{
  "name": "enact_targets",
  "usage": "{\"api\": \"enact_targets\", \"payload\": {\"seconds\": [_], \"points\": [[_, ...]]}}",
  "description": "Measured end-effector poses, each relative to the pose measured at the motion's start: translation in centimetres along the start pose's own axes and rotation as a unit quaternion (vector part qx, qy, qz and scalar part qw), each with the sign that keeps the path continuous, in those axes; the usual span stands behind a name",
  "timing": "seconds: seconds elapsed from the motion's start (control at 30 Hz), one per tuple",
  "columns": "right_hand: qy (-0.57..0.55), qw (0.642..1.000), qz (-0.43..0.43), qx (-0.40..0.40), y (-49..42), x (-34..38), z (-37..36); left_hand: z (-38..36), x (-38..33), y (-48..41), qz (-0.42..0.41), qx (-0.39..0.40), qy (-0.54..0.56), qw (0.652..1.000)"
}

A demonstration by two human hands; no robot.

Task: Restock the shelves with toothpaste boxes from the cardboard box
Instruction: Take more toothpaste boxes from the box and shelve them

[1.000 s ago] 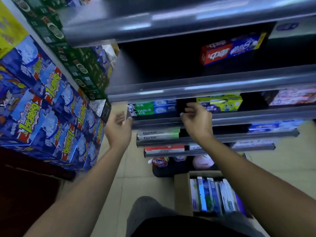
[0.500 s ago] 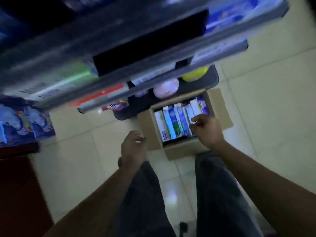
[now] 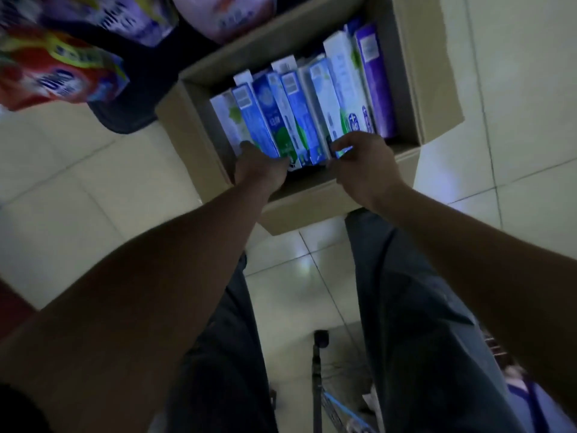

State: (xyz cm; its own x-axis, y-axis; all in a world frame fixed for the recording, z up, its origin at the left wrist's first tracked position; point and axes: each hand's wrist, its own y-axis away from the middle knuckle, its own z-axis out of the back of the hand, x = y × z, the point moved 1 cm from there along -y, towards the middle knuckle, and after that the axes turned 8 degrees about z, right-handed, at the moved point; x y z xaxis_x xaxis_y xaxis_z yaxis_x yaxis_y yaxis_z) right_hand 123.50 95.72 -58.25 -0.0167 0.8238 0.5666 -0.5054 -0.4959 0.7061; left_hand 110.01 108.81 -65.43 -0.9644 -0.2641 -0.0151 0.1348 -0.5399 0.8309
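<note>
An open cardboard box (image 3: 437, 89) stands on the tiled floor below me, packed with several upright toothpaste boxes (image 3: 299, 110) in blue, white, green and purple. Both hands reach into its near end. My left hand (image 3: 259, 170) curls its fingers round the near end of a blue toothpaste box (image 3: 265, 120) on the left of the row. My right hand (image 3: 362, 164) pinches the near end of a white and green toothpaste box (image 3: 340, 98) on the right side. The shelves are out of view.
A dark low bin (image 3: 131, 104) with bagged goods, among them a red and yellow pack (image 3: 59, 76), sits left of and behind the box. My legs in dark trousers (image 3: 415, 307) straddle pale floor tiles. A dark stand (image 3: 320, 364) rises behind me.
The view swung from the shelf fronts down to the floor. Both hands dropped from the shelf edge into the cardboard box and took hold of toothpaste boxes.
</note>
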Motion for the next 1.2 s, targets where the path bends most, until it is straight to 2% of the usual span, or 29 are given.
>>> {"api": "enact_targets", "payload": {"seconds": [0.17,0.3,0.43,0.53,0.67,0.77,0.83,0.9,0.97,1.03,1.1,1.2], "points": [[-0.019,0.999,0.001,0.037,-1.4,-1.2,-1.4,-1.8,0.4,-2.2,0.008,-0.048,0.032,0.998],[-0.021,0.999,0.000,0.035,-1.8,-0.4,-0.9,-0.2,1.8,-1.4,-0.007,-0.060,0.118,0.991],[-0.077,0.997,-0.025,0.016,-1.9,1.5,1.1,3.3,3.6,2.2,-0.074,0.024,0.189,0.979],[-0.161,0.987,-0.008,0.015,-1.9,3.6,3.2,6.1,4.2,5.7,-0.089,0.145,0.255,0.952],[-0.215,0.965,-0.010,0.149,-2.3,5.0,5.8,8.3,4.2,8.1,-0.146,0.298,0.249,0.910],[-0.229,0.949,-0.017,0.214,-2.7,3.8,7.2,7.6,3.5,8.7,-0.149,0.337,0.209,0.906],[-0.271,0.943,-0.016,0.194,-2.7,2.4,8.2,6.7,2.6,8.1,-0.128,0.309,0.201,0.921],[-0.297,0.947,-0.011,0.125,-2.5,0.9,9.2,5.3,1.5,6.6,-0.065,0.257,0.239,0.934],[-0.316,0.947,0.009,0.048,-2.2,-0.6,10.1,3.4,0.5,4.4,0.004,0.162,0.256,0.953],[-0.333,0.942,0.022,-0.013,-1.7,-1.6,10.8,1.3,-0.2,2.5,0.011,0.055,0.171,0.984],[-0.349,0.935,0.020,-0.060,-1.1,-2.1,11.4,-1.2,-0.9,1.6,0.010,0.032,0.099,0.995],[-0.353,0.931,0.020,-0.096,-0.4,-2.6,11.8,-4.6,-1.8,0.4,0.056,0.024,0.084,0.995]]}}
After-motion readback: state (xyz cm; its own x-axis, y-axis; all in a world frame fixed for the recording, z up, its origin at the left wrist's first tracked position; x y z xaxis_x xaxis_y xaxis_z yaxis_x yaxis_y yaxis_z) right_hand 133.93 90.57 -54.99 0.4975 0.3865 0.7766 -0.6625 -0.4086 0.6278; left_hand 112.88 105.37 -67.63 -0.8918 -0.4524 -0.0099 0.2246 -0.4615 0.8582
